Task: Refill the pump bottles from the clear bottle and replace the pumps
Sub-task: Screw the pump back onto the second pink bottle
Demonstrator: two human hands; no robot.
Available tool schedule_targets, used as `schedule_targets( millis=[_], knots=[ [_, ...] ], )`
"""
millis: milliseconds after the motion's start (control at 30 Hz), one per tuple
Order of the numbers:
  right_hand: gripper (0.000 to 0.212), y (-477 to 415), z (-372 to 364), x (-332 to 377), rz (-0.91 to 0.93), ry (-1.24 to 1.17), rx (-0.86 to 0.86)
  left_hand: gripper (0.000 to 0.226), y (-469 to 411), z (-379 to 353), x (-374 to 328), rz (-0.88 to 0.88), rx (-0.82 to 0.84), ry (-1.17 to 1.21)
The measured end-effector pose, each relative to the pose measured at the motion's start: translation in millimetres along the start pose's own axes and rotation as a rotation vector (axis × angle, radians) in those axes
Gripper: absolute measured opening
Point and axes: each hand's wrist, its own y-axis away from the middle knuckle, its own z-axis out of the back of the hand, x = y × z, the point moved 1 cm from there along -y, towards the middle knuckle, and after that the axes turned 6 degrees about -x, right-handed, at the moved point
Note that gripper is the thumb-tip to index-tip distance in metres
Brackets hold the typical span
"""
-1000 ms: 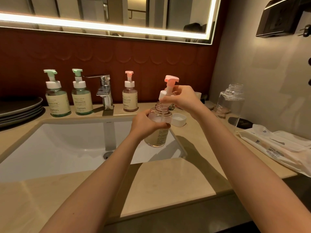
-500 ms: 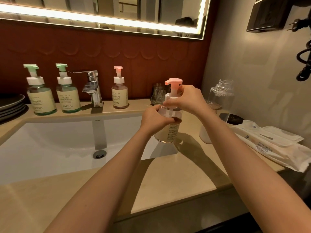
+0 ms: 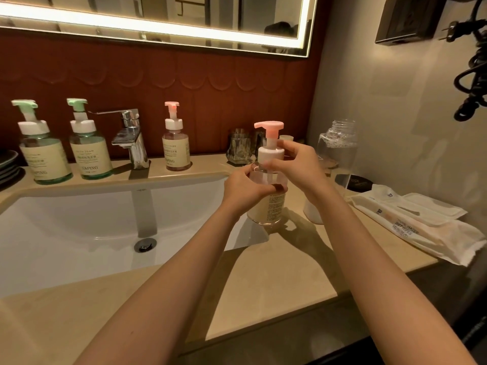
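A pink-topped pump bottle [image 3: 267, 206] stands at the right corner of the sink. My left hand [image 3: 243, 189] grips its shoulder. My right hand [image 3: 295, 164] pinches the white collar of its pump [image 3: 270, 138], which sits on the bottle's neck. The clear bottle [image 3: 337, 151] stands open-mouthed by the right wall, cap off. Along the back ledge stand two green-topped pump bottles [image 3: 42, 156] [image 3: 89, 151] and another pink-topped one [image 3: 175, 148], all with pumps on.
A chrome faucet [image 3: 130, 139] rises behind the white sink [image 3: 79, 227]. Glass tumblers [image 3: 239, 147] stand at the back. A white cap [image 3: 312, 210] sits behind my right forearm. Wrapped wet wipes [image 3: 411, 222] lie at the right. Plates [image 3: 8, 164] are stacked far left.
The pump has come down onto the bottle's neck. The bottle, held over the sink's corner before, now stands on the counter edge; my view shifted right.
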Motion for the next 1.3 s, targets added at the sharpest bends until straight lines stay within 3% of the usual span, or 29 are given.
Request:
schedule_targets(
  millis=[100,200,300,433,700,900,1000,1300],
  knots=[
    [0.060,1,-5,-4,0.083,0.110,-0.182,0.068,-1,-2,1,0.000,-0.002,0.009],
    [0.050,3,-12,-6,0.148,0.215,-0.307,0.065,-2,-4,1,0.003,-0.003,0.009],
    [0.049,3,-13,-5,0.171,0.268,-0.293,0.066,-4,-4,2,0.011,0.009,-0.012],
    [0.032,3,-5,-4,0.193,0.225,-0.264,0.072,-4,-3,3,0.007,0.018,-0.012],
    [0.063,-1,-25,-4,0.179,0.266,-0.428,0.065,-4,-5,1,0.018,0.014,-0.028],
    [0.043,-2,-10,-1,0.081,0.118,-0.246,0.070,-3,-2,0,0.018,0.052,-0.022],
    [0.041,-5,-1,3,0.075,0.085,-0.249,0.072,-3,-2,-1,0.013,0.055,-0.028],
    [0.042,-7,1,7,0.096,0.238,-0.231,0.073,-2,-1,-2,0.013,0.057,-0.041]
  ],
)
